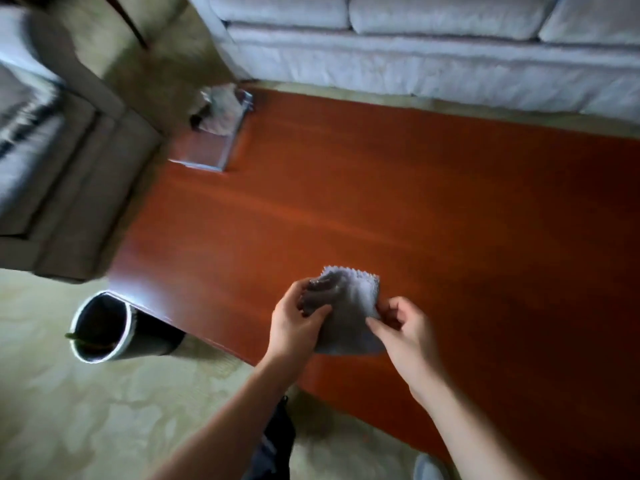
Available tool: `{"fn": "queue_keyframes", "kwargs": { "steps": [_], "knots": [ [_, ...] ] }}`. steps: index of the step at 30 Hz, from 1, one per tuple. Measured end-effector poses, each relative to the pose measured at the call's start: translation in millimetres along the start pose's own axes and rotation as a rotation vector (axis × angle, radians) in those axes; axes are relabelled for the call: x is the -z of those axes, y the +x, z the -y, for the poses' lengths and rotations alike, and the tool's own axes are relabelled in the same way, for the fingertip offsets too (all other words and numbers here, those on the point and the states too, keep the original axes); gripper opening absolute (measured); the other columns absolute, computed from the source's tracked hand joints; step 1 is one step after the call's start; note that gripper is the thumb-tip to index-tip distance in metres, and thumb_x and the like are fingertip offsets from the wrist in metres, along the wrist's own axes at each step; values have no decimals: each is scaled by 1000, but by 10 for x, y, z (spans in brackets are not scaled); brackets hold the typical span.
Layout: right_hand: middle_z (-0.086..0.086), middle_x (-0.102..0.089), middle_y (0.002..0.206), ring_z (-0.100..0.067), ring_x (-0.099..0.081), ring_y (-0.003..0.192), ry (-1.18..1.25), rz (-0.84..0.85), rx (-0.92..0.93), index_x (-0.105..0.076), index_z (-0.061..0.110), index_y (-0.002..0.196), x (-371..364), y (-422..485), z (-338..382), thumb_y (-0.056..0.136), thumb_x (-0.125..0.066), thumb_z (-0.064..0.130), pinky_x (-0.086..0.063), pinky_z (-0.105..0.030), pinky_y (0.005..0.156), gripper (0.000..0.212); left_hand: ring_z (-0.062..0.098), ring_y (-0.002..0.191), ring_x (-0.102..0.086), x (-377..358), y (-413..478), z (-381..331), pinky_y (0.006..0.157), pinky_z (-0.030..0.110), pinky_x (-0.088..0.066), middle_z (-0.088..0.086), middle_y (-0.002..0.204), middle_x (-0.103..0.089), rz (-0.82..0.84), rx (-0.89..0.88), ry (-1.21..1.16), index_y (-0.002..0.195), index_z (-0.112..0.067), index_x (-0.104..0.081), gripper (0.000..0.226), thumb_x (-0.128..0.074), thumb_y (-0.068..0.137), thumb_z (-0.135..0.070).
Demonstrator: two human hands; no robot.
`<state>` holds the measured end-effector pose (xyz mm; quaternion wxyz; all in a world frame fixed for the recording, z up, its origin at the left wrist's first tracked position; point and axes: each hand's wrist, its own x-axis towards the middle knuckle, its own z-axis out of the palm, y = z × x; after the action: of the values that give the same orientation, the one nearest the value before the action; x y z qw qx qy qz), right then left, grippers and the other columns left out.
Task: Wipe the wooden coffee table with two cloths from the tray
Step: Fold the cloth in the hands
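Head view, as I see it from the remote station. My left hand (298,320) has its fingers curled round the left side of a grey cloth (349,306), thumb lying across the front. My right hand (405,330) pinches the cloth's right edge between thumb and forefinger, the other fingers loosely bent behind it. The cloth is a small, soft, matt square with a zigzag-cut upper edge. It is held just above the near part of the coffee table (415,202), close to the table's near edge. A darker bunched fold sits under my left fingertips, and I cannot tell whether it is the same cloth in shadow or another layer.

The coffee table is a long, smooth, reddish-brown wooden slab with a faint sheen and fine straight grain. Its right end is cut off by the frame. At its far left corner stands a clear, hard-edged rectangular tray (202,164) holding a crumpled cloth (216,112), pale and blurred, its folds hard to read.

Beyond the table runs a pale, soft-cushioned sofa (415,64), with its top out of view. At left is a smeared grey armchair (52,168). A cylindrical dark bin (104,327) with a light rim stands on mottled beige carpet (104,410), its base hidden under the table edge.
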<state>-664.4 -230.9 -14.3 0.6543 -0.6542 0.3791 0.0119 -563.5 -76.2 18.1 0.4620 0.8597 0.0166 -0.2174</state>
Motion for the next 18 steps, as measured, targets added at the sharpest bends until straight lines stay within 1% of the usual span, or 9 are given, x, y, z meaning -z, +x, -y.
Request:
{"fn": "queue_keyframes", "kwargs": {
  "steps": [1, 3, 4, 7, 10, 12, 15, 16, 18],
  "knots": [
    [-2, -70, 75, -5, -59, 66, -16, 24, 8, -64, 13, 82, -203, 87, 130, 86, -81, 0, -45, -25, 65, 21, 7, 92, -72, 198, 154, 8, 84, 35, -60, -11, 99, -76, -33, -2, 22, 110, -29, -69, 40, -79, 79, -7],
    [7, -70, 73, 0, -58, 62, -62, 72, 49, -64, 14, 81, -689, 343, 444, 85, -82, 1, -44, -20, 62, 22, 2, 89, -70, 658, 580, 35, 84, 33, -59, -13, 96, -75, -96, -11, 32, 109, -29, -70, 39, -80, 78, -7],
    [9, -70, 72, 0, -58, 62, -85, 88, 80, -65, 15, 81, -970, 501, 611, 84, -83, 2, -44, -21, 61, 23, 1, 88, -70, 907, 834, 53, 84, 32, -58, -13, 95, -75, -124, -26, 34, 109, -29, -70, 39, -81, 78, -8],
    [10, -70, 72, -4, -62, 66, -175, 63, 186, -64, 22, 79, -1833, 1030, 1103, 81, -87, 10, -48, -31, 65, 26, 5, 87, -72, 1609, 1703, 85, 82, 37, -60, -13, 93, -76, -169, -83, 67, 105, -28, -71, 36, -81, 74, -12],
    [8, -69, 74, -7, -63, 69, -204, 44, 217, -64, 21, 81, -2573, 1522, 1568, 82, -86, 13, -49, -32, 66, 23, 7, 83, -71, 2167, 2491, 40, 82, 36, -59, -14, 89, -75, -193, -99, 114, 103, -29, -72, 35, -81, 74, -11],
    [10, -69, 78, -10, -64, 72, -244, 1, 257, -67, 20, 85, -2918, 1840, 1858, 84, -84, 15, -49, -30, 67, 18, 9, 82, -69, 2427, 2980, -63, 82, 33, -58, -13, 89, -74, -219, -122, 155, 104, -28, -72, 35, -82, 74, -12],
    [15, -66, 82, -4, -62, 75, -309, -4, 284, -69, 18, 90, -3284, 2292, 2183, 89, -78, 13, -51, -28, 69, 11, 15, 88, -67, 2649, 3645, -158, 81, 29, -55, -8, 93, -73, -270, -120, 151, 106, -26, -72, 34, -80, 75, -15],
    [13, -66, 81, -5, -62, 75, -332, -7, 291, -69, 18, 90, -3377, 2455, 2247, 90, -76, 11, -50, -28, 69, 10, 16, 90, -66, 2681, 3846, -174, 80, 28, -53, -7, 94, -71, -284, -119, 145, 108, -26, -71, 35, -79, 76, -15],
    [10, -65, 79, -16, -64, 76, -380, -43, 300, -68, 19, 86, -3550, 2753, 2348, 89, -74, 9, -49, -30, 70, 12, 16, 93, -63, 2705, 4178, -212, 79, 26, -47, -7, 97, -68, -284, -114, 148, 114, -26, -70, 39, -77, 78, -15]
  ]
}}
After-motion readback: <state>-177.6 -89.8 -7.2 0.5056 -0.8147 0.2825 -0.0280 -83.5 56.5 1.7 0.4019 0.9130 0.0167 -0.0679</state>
